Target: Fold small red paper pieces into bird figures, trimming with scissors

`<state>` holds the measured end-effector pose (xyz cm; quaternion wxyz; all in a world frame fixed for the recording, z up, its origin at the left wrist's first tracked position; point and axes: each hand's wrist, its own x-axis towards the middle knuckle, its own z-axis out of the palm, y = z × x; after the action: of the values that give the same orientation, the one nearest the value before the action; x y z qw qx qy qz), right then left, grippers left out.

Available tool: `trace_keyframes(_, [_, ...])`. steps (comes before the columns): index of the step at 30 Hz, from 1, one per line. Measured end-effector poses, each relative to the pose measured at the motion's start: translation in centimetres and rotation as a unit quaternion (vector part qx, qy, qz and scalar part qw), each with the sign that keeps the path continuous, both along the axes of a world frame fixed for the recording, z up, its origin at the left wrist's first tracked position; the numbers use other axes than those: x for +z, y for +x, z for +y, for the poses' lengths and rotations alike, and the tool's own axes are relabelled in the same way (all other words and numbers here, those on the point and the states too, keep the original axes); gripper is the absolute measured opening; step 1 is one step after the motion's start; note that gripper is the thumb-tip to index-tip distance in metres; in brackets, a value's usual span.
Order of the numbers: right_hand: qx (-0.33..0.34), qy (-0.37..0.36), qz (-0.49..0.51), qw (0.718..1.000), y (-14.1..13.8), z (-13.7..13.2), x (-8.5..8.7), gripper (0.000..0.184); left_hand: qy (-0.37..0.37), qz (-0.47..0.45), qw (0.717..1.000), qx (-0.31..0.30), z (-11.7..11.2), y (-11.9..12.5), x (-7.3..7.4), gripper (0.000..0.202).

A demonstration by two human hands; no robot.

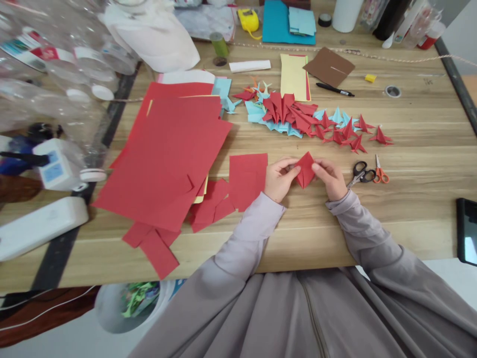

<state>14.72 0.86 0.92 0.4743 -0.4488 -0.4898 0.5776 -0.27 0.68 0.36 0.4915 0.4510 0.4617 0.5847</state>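
Where visible, paper (305,171) between hands (278,179) (332,179)

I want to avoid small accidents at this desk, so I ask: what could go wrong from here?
The diamond-shaped folded red paper is held by the left grip and right grip; uneven pulling might crease or tear it. The black-handled metal scissors lie with blades toward the right grey sleeve, so a careless movement could push them.

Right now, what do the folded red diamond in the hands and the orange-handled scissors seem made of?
Folded red diamond: matte paper, probably, judging by its crisp creases and dull surface. Orange-handled scissors: handles likely plastic, evenly coloured; pale grey blades, presumably metal, finish too small to judge.
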Motion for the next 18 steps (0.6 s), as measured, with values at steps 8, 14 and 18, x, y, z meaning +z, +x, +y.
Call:
trace_keyframes(8, [-0.016, -0.010, -0.023, 1.000, 0.29, 0.45, -0.34, 0.042, -0.116, -0.154, 0.981, 0.002, 0.31, -0.19, -0.23, 0.023])
trace_keyframes(14, [0.005, -0.004, -0.016, 1.000, 0.16, 0.19, 0.10, 0.043, -0.089, -0.113, 0.990, -0.007, 0.29, -0.15, -0.68, 0.022])
trace_keyframes(18, [0.008, 0.001, -0.027, 1.000, 0.16, 0.23, 0.06, 0.045, -0.087, -0.090, 0.992, -0.006, 0.27, -0.22, -0.84, 0.022])
